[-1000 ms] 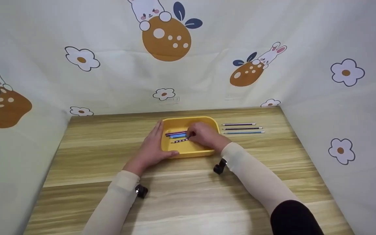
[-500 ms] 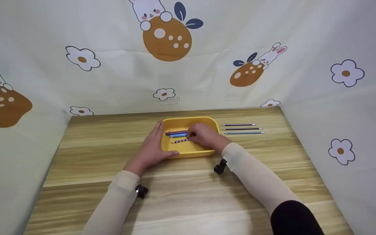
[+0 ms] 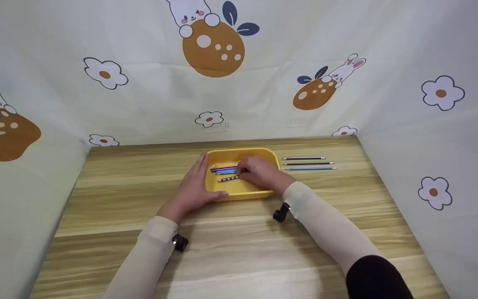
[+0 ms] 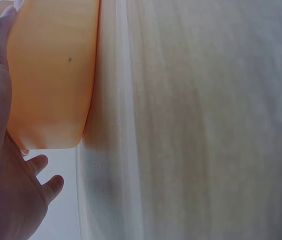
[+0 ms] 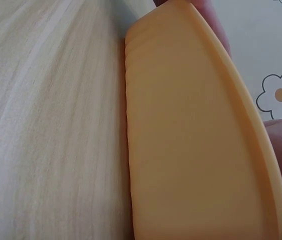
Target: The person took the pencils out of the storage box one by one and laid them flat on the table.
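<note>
Caution: dotted pencil (image 3: 227,179) may settle askew in yellow tray (image 3: 243,194).
We see the right hand (image 3: 259,171), fingers curled, apparently pinching the pencil inside the tray, near the blue pencils (image 3: 225,171); its fingertips are partly hidden. The left hand (image 3: 193,189), fingers extended, braces the tray's left end. We judge that a loose pinch could let the pencil roll; weak bracing could let the tray slide.

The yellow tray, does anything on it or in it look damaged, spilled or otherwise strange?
One thing: the left wrist view shows a dark speck on the outer wall of the yellow tray, odd against the otherwise plain surface. Dirt or damage, I cannot tell. No spill shows.
</note>
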The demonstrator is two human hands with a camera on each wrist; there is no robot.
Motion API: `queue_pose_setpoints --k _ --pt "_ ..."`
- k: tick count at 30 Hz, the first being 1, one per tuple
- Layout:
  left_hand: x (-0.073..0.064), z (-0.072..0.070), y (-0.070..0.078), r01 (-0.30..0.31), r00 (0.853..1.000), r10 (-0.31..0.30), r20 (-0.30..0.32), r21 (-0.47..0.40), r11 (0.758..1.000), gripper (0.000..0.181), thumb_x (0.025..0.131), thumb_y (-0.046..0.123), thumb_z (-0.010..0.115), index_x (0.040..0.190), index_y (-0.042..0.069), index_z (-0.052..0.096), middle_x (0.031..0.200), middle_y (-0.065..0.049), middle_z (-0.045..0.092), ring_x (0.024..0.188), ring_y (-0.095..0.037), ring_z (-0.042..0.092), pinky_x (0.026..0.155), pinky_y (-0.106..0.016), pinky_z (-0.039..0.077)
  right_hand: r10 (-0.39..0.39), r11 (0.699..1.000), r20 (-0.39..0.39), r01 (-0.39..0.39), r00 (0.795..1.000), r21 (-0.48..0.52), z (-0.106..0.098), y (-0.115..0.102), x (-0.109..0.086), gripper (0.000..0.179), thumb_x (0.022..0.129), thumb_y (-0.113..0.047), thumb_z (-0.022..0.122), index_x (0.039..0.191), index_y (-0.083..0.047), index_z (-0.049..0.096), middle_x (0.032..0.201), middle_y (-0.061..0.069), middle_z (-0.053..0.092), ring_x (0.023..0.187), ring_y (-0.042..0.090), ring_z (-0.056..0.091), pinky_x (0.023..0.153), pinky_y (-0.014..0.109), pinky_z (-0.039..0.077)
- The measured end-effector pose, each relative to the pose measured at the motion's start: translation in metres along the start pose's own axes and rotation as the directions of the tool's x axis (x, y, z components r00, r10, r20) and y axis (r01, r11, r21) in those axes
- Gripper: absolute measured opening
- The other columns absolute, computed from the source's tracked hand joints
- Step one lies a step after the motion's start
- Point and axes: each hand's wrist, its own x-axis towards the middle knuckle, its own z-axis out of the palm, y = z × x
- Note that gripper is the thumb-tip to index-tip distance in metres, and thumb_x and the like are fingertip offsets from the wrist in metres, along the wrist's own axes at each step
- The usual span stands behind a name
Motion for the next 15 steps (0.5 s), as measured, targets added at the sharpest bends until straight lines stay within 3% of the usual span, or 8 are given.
queue_pose_setpoints --k 5,11,15 --pt "0.000 0.000 0.001 -0.004 1.000 0.004 -0.002 -0.005 1.000 0.145 0.080 0.068 0.093 0.179 0.012 0.002 0.187 -0.008 -0.001 0.170 -0.036 0.010 0.135 -0.054 0.018 0.007 1.000 -0.001 -0.007 1.000 0.013 -0.003 -0.003 -0.001 0.006 0.100 -0.008 0.079 0.105 -0.009 0.083 0.100 0.001 0.078 0.096 0.020 0.070 0.092 0.039 0.060" --pt "0.001 0.000 0.001 -0.012 1.000 0.012 -0.008 0.003 1.000 0.143 0.081 0.064 0.093 0.179 0.009 0.003 0.186 -0.013 0.003 0.169 -0.038 0.012 0.135 -0.058 0.019 -0.043 0.998 0.007 0.043 0.999 0.044 -0.006 -0.011 -0.003 0.006 0.096 -0.004 0.078 0.098 -0.008 0.081 0.092 0.000 0.074 0.086 0.016 0.064 0.080 0.035 0.057" --pt "0.001 0.000 0.001 -0.016 1.000 0.016 -0.007 0.002 1.000 0.143 0.082 0.063 0.093 0.178 0.008 0.003 0.186 -0.014 0.003 0.169 -0.039 0.012 0.135 -0.060 0.019 -0.053 0.996 0.011 0.052 0.999 0.069 -0.007 -0.015 -0.004 0.008 0.096 -0.002 0.076 0.100 -0.007 0.081 0.094 0.002 0.074 0.087 0.015 0.063 0.079 0.034 0.057"
